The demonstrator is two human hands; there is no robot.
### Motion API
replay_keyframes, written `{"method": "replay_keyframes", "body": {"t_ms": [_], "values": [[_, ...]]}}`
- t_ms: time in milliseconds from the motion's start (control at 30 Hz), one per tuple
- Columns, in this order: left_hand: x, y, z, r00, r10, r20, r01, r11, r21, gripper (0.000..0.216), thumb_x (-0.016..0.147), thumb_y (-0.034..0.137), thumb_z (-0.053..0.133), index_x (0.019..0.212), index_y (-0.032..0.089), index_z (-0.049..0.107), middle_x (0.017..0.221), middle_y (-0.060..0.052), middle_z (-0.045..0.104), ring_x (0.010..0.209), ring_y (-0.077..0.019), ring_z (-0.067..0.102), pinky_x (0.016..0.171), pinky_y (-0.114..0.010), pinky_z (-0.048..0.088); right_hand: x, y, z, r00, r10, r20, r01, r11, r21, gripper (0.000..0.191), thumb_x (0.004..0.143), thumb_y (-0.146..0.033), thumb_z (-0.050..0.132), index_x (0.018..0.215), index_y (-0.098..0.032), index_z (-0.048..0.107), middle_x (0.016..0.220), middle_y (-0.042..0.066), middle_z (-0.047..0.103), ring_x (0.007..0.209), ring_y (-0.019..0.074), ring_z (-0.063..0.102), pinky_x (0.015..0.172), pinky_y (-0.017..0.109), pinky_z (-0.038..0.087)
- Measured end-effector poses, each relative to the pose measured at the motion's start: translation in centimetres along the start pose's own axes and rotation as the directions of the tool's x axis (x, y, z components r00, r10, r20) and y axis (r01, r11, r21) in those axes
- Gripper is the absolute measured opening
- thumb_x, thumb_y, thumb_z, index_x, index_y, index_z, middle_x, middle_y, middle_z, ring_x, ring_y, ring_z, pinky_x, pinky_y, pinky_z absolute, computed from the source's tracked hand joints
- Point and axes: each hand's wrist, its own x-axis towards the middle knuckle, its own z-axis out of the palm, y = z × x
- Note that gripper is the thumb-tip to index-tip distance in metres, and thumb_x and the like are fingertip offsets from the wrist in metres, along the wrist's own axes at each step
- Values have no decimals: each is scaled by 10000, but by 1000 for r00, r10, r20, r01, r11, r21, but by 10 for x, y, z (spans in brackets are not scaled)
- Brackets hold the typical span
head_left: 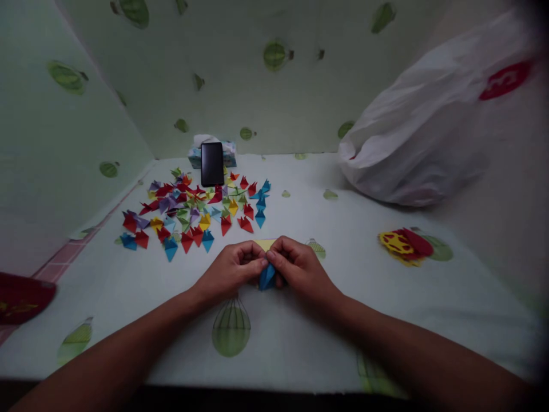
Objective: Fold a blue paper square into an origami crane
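My left hand [231, 268] and my right hand [299, 268] meet at the middle of the table, fingers curled and pinched together on a small folded piece of blue paper [266, 277]. A corner of yellow paper [265, 244] lies flat on the table just behind my knuckles. Farther back and to the left, several folded paper pieces [197, 210] in red, blue, yellow, green and purple are spread over the surface.
A black phone [212, 163] leans upright against a tissue pack [229, 150] at the back. A large white plastic bag [429, 120] fills the right. A red and yellow paper cut-out [405, 245] lies at the right. The cloth [343, 320] and walls are pale green with balloon prints.
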Motion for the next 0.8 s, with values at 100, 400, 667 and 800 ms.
{"method": "replay_keyframes", "body": {"t_ms": [100, 400, 667, 800], "values": [[1, -2, 0, 999, -12, 52, 15, 998, -66, 255, 743, 360, 742, 832, 148, 631, 747, -19, 660, 644, -112, 567, 604, -237, 432, -1, 0, 1, 993, -59, -98, 58, 998, -16, 240, 894, -374, 569, 746, -195, 511, 586, -38, 511, 527, 103, 485, 505, 234, 388], [1, 0, 0, 996, -87, 19, 88, 994, -66, 288, 693, 354, 786, 763, 143, 604, 697, -19, 676, 592, -110, 606, 590, -240, 474, 4, 2, -1, 1000, 9, -26, -7, 997, 76, 251, 852, -403, 625, 760, -200, 508, 561, -48, 537, 500, 101, 484, 496, 233, 382], [3, 1, -5, 998, 8, -67, -13, 998, -64, 219, 776, 338, 733, 795, 145, 632, 660, 6, 651, 601, -107, 595, 618, -247, 481, 7, 5, -2, 995, 99, -24, -89, 957, 276, 311, 815, -434, 688, 718, -183, 531, 599, -39, 594, 462, 82, 519, 499, 235, 413], [5, 0, -7, 988, 35, -150, -53, 992, -113, 234, 782, 352, 748, 829, 146, 646, 628, 27, 623, 577, -91, 553, 614, -232, 461, 7, 5, -1, 992, 125, -15, -112, 930, 350, 307, 784, -415, 730, 722, -177, 546, 625, -39, 617, 454, 74, 529, 498, 229, 418]]}}
